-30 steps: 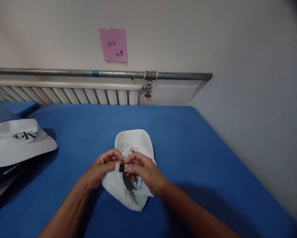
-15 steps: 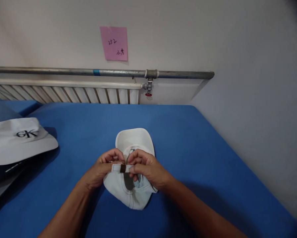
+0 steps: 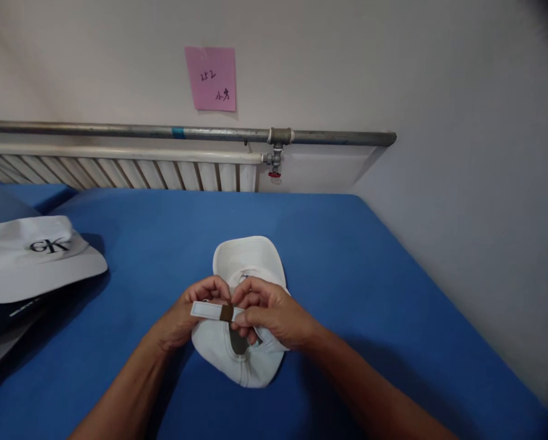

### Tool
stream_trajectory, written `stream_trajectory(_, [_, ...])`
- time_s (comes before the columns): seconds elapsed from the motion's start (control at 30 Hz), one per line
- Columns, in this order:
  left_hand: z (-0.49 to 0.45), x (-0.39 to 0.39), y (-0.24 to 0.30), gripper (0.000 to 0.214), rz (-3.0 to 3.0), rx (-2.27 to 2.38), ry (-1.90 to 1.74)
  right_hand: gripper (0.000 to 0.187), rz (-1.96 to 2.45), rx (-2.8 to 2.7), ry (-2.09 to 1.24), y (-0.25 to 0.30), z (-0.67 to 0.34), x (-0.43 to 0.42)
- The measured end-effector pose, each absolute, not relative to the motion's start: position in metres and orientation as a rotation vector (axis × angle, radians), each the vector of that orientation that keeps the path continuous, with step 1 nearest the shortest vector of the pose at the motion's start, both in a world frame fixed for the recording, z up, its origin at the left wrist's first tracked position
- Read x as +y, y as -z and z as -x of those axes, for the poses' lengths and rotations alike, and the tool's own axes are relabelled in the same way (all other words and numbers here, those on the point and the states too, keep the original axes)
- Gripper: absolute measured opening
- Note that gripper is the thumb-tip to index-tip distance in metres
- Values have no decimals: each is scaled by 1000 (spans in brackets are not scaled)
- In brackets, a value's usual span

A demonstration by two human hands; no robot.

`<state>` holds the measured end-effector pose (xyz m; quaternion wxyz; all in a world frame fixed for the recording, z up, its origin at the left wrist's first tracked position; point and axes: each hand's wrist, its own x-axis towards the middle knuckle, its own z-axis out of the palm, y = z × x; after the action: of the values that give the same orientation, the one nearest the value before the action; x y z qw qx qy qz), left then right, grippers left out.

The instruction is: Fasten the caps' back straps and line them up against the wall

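Note:
A white cap (image 3: 228,362) lies on the blue table, its brim (image 3: 250,253) pointing away from me and its back opening toward me. Across that opening runs a white strap (image 3: 206,310) with a brown band (image 3: 226,313) around it. My right hand (image 3: 270,310) pinches the strap just right of the band, thumb on top. Behind the strap, my left hand (image 3: 189,311) has its fingers curled close to the band; the strap's free end hides its thumb. Fingertips of both hands nearly meet above the band.
A stack of caps, topped by a white cap with black letters (image 3: 35,256), sits at the left on the blue table (image 3: 393,293). A radiator (image 3: 164,174), a metal pipe (image 3: 118,131) and a pink note (image 3: 212,79) line the back wall. Another wall borders the right.
More of the strap's free end now sticks out to the left of the brown band. The left thumb no longer shows on top of the strap.

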<state>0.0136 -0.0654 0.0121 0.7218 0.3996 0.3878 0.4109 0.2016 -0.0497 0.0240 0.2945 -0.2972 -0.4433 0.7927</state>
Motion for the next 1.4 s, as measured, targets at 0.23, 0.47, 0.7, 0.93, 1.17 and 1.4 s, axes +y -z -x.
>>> stream_trajectory(0.23, [-16,-67,-11,26,-871,850,-909,28,772,-1175,-2137,-27,-203,-48])
stream_trajectory(0.47, [-15,-67,-11,24,-888,845,-931,24,786,-1221,-2128,-35,-204,-50])
stream_trajectory(0.7, [-12,-66,-14,24,-950,849,-874,22,805,-1305,-2076,-35,-209,-50])
stream_trajectory(0.93, [14,-70,-32,51,-1299,778,-579,23,745,-1486,-2050,-45,-223,-51])
stream_trajectory(1.17, [30,-77,-45,24,-1451,705,-620,43,850,-2177,-1731,-67,-248,-78])
stream_trajectory(1.4, [15,-80,-50,29,-1797,838,-424,27,900,-2464,-937,-51,-241,-108])
